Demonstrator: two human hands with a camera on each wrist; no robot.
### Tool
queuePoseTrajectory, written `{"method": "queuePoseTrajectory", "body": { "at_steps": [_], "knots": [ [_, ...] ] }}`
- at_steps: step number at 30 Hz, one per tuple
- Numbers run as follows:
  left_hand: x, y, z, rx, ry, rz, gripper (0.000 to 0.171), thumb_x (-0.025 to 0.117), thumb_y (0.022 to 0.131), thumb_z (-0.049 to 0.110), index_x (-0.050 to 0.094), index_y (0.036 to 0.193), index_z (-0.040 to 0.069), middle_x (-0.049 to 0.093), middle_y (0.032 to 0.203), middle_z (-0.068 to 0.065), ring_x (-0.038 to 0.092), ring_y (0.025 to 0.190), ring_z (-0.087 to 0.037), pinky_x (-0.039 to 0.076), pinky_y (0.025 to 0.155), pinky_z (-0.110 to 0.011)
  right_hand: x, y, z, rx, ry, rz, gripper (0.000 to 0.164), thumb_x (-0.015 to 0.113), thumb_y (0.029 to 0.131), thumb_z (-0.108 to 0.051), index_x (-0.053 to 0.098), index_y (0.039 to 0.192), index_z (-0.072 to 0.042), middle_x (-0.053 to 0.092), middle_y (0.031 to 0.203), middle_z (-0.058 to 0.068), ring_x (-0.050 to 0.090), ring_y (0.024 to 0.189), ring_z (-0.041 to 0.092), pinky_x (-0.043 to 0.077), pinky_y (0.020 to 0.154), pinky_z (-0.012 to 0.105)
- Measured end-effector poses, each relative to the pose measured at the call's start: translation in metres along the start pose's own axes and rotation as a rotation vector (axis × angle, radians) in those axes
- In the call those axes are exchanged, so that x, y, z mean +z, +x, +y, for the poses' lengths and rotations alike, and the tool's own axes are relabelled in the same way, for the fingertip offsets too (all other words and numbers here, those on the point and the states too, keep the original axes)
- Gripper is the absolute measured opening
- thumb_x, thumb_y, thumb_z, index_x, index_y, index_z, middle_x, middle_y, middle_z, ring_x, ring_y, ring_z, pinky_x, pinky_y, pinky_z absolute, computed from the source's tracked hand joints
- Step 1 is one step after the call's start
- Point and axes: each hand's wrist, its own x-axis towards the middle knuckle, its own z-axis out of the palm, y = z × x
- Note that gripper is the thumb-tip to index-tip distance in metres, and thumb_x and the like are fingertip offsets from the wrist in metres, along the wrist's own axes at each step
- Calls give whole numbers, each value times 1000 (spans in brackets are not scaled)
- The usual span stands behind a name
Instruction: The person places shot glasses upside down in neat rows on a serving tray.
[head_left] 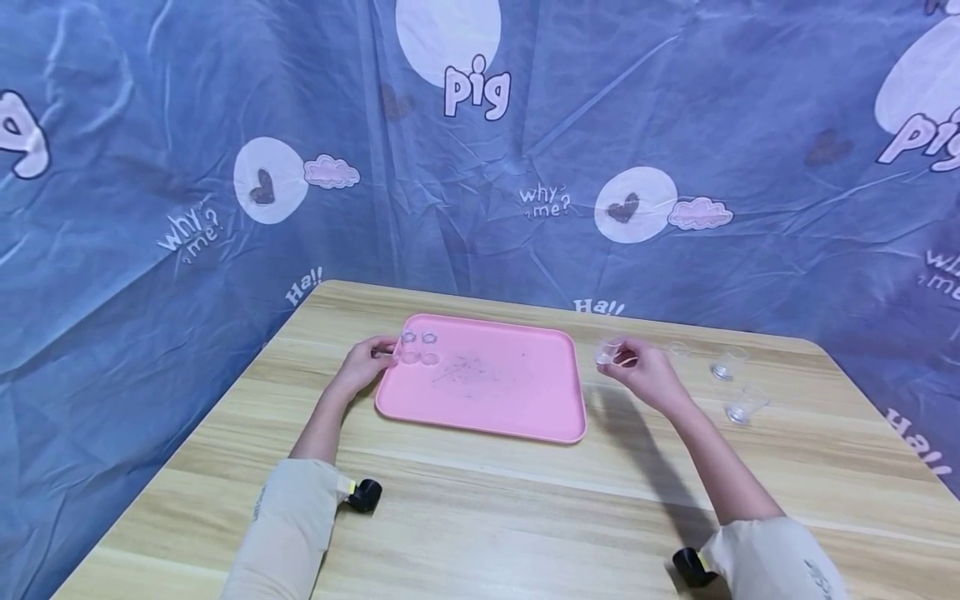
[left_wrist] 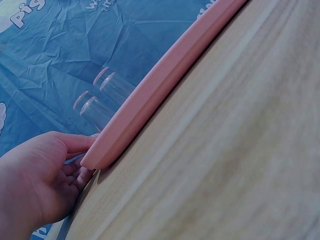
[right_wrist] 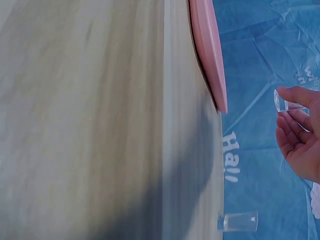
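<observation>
My left hand (head_left: pixel 365 364) holds the left edge of a pink tray (head_left: pixel 510 400). In the left wrist view its thumb lies against the rim, with the other fingers curled beside and under the edge. Small clear glasses (left_wrist: pixel 102 112) stand on the tray close to that hand; their see-through walls overlap. Just off the tray's right side, my right hand (head_left: pixel 643 371) pinches another small clear glass (head_left: pixel 606 352), raised above the table. The right wrist view has that glass (right_wrist: pixel 281 101) tilted sideways between thumb and fingers.
Farther right on the wooden table (head_left: pixel 480 517) stand more clear glasses, one at the back (head_left: pixel 723 369) and one nearer (head_left: pixel 739 412); a faint rim (head_left: pixel 678 350) shows beside my right hand. A blue printed cloth (head_left: pixel 465 167) hangs behind the table.
</observation>
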Motion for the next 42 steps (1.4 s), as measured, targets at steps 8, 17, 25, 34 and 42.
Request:
{"method": "queuePoseTrajectory", "body": {
  "at_steps": [8, 17, 25, 34, 42],
  "knots": [
    [0, 0, 0, -5, 1, 2, 43, 57, 83, -4, 49, 125, -9, 55, 115, -25, 52, 102, -32, 42, 90, -38, 15, 11, -14, -19, 36, -37, 28, 71, 76, -5, 60, 99, 8, 61, 81, 13, 59, 77, 27, 49, 65, 26],
    [0, 1, -2, -14, 9, 1, 43, 57, 84, -3, 48, 125, -9, 55, 115, -24, 51, 103, -33, 42, 91, -38, 34, 22, -29, -25, 46, -68, 23, 72, 74, -5, 60, 90, 6, 60, 79, 11, 58, 75, 27, 49, 66, 33],
    [0, 3, -3, -6, 7, 0, 43, 57, 84, -4, 48, 125, -10, 55, 115, -25, 51, 103, -33, 42, 90, -38, 51, 30, -40, -30, 80, -90, 24, 73, 73, -3, 60, 91, 6, 60, 79, 12, 57, 76, 26, 49, 66, 32],
    [0, 2, -3, 4, 11, 5, 42, 57, 83, -4, 49, 124, -10, 55, 114, -25, 52, 102, -33, 42, 91, -39, 70, 37, -50, -50, 92, -113, 26, 73, 74, -5, 60, 94, 5, 60, 82, 12, 58, 78, 26, 50, 70, 34],
    [1, 3, -2, -2, 6, 9, 43, 58, 82, -4, 49, 124, -9, 55, 114, -25, 52, 102, -33, 42, 90, -39, 83, 45, -61, -70, 96, -123, 27, 73, 74, -5, 61, 96, 4, 61, 84, 12, 57, 79, 26, 50, 71, 34]
  ]
}}
